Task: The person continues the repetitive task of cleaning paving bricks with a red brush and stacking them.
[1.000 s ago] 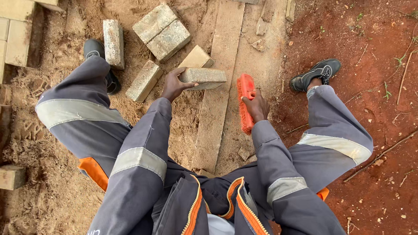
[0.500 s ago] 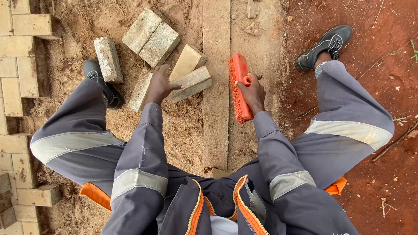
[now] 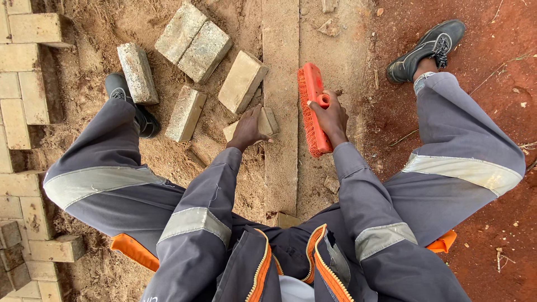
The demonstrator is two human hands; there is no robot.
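Left hand (image 3: pixel 246 130) gripping a small brick (image 3: pixel 258 124) on the sand, just left of the long flat slab (image 3: pixel 279 112). Right hand (image 3: pixel 330 117) clenched around an orange brush (image 3: pixel 311 106), long side running near to far, just right of the brick.

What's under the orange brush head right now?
The orange brush lies bristles-left on the long concrete strip, gripped at its socket by the right hand. Sandy strip surface shows around it; the patch directly beneath the brush and hand is covered.
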